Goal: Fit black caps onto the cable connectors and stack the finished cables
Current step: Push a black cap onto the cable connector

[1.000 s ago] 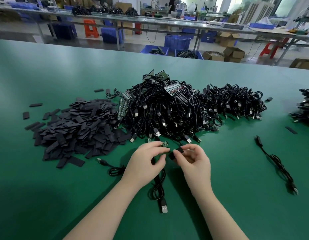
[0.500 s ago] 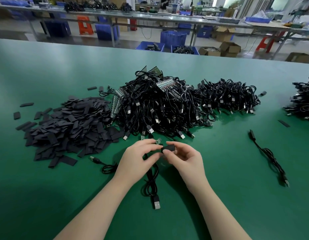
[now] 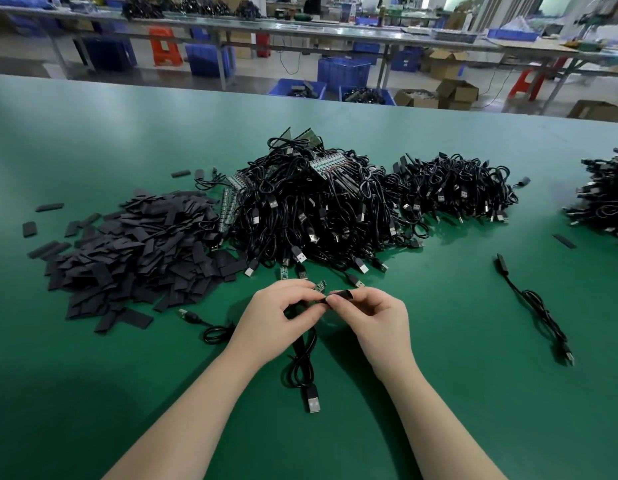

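My left hand (image 3: 278, 315) pinches the connector end of a black cable (image 3: 302, 365), whose USB plug lies on the green table (image 3: 93, 140) below my wrists. My right hand (image 3: 373, 315) pinches a black cap (image 3: 342, 294) at that connector, between the two thumbs. Left of my hands lies a heap of loose black caps (image 3: 134, 258). Behind my hands rises a big tangle of black cables (image 3: 311, 206) with small green boards. One capped cable (image 3: 536, 306) lies alone to the right.
A second cable pile (image 3: 456, 188) sits right of the big tangle, and another pile (image 3: 601, 199) at the table's right edge. A loose cable (image 3: 207, 325) lies left of my left hand. Stray caps dot the table. Benches, blue crates and cartons stand beyond the far edge.
The cap has gone from upright between my fingers to lying level at the connector, with my thumbs closer together. My head has dipped slightly, shifting the scene.
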Available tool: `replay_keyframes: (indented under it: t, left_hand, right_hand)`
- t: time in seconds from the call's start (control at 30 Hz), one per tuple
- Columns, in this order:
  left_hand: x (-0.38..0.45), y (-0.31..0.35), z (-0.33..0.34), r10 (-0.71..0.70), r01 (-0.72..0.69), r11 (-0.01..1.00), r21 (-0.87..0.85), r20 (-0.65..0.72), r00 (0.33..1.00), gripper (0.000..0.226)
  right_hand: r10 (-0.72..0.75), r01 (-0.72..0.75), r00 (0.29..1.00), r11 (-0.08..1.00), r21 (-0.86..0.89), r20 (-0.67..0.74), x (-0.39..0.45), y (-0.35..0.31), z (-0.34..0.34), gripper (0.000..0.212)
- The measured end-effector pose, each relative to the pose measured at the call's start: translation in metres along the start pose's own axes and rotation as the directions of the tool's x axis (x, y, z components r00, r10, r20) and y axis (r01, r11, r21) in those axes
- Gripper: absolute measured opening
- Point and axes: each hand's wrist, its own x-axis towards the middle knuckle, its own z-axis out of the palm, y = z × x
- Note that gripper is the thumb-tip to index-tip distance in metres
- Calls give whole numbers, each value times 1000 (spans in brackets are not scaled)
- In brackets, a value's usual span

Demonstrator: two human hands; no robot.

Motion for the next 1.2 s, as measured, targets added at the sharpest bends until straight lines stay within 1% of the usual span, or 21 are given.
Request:
replay_keyframes:
  t: [0.17, 0.23, 0.3, 0.4, 0.63, 0.77, 0.87, 1.03, 1.2]
  left_hand:
    - [-1, 3, -1, 31, -31, 999, -21, -24, 999, 30]
    - [-1, 3, 0, -17, 17, 1000, -16, -16, 1000, 31]
    - [-1, 4, 0, -71, 70, 997, -34, -3, 997, 37]
    - [-1, 6, -1, -94, 95, 995, -39, 16, 995, 51]
    - [-1, 4, 0, -90, 91, 995, -36, 28, 996, 56]
    - [-2, 3, 0, -104, 106, 994, -38, 30, 994, 57]
    - [-1, 2, -1, -118, 119, 992, -50, 27, 993, 59]
    - [-1, 1, -1, -118, 119, 991, -62, 29, 993, 58]
    - [-1, 0, 0, -120, 122, 989, -78, 33, 992, 55]
  right_hand:
    - [10, -4, 993, 998, 56, -119, 2, 0, -3, 11]
    - [5, 3, 990, 999, 54, -139, 2, 1, -3, 13]
    - [6, 4, 988, 998, 62, -154, 1, 1, -2, 15]
    - [-5, 14, 989, 998, 58, -150, 0, 3, 0, 14]
    - [-61, 64, 991, 998, 22, -120, -2, 2, 2, 19]
    - [-91, 93, 991, 996, 15, -100, -2, 1, 2, 19]
    - [-132, 129, 989, 991, -45, -72, -5, 2, 4, 19]
    - [-213, 199, 973, 969, -145, -89, -7, 4, 8, 18]
    - [-256, 238, 960, 958, -160, -109, -9, 5, 8, 21]
